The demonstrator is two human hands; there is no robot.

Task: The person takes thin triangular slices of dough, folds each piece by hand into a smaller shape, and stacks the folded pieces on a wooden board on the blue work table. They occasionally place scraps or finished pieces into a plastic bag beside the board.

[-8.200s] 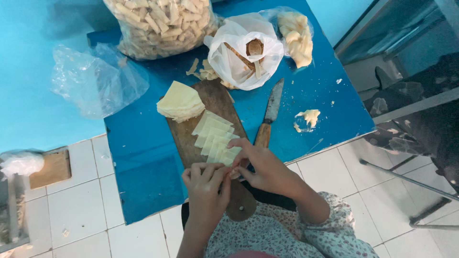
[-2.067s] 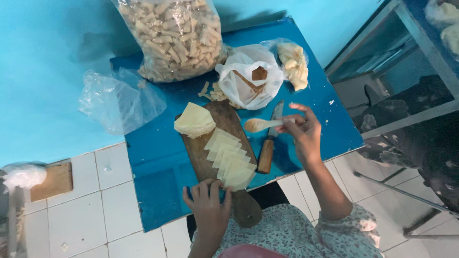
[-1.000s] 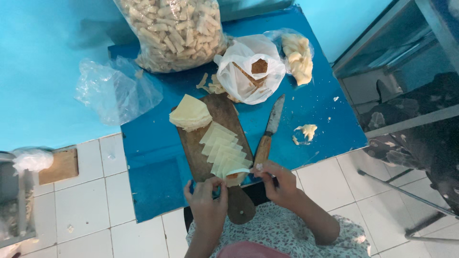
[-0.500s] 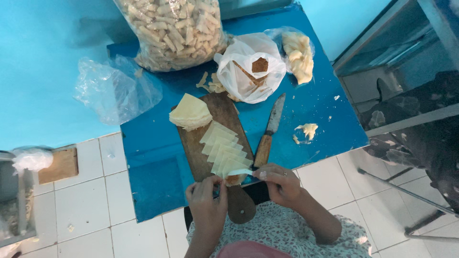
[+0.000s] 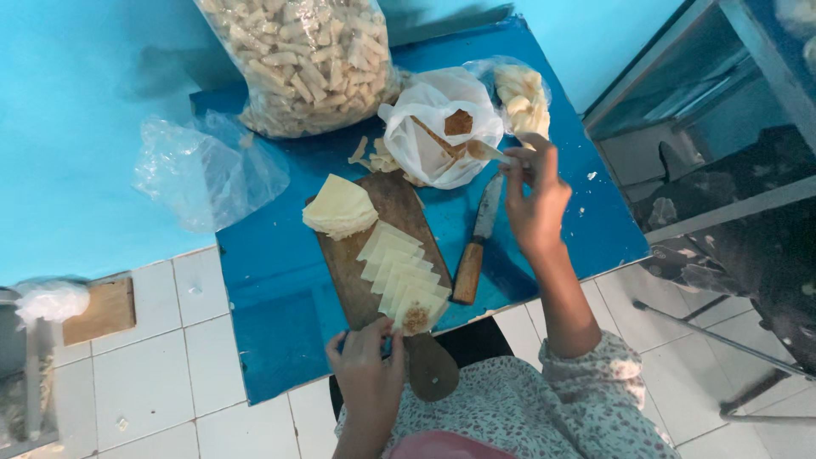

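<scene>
The spoon's (image 5: 483, 150) bowl is hard to make out; its long axis points toward 10 o'clock, pinched in the right hand (image 5: 534, 204) over the white bag (image 5: 429, 127). The left hand (image 5: 367, 374) pinches the nearest wrapper (image 5: 416, 310) at the cutting board's (image 5: 382, 255) 6 o'clock end.

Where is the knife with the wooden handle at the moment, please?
In the head view, the knife lies on the blue table, just right of the wooden board and below the right hand.
</scene>
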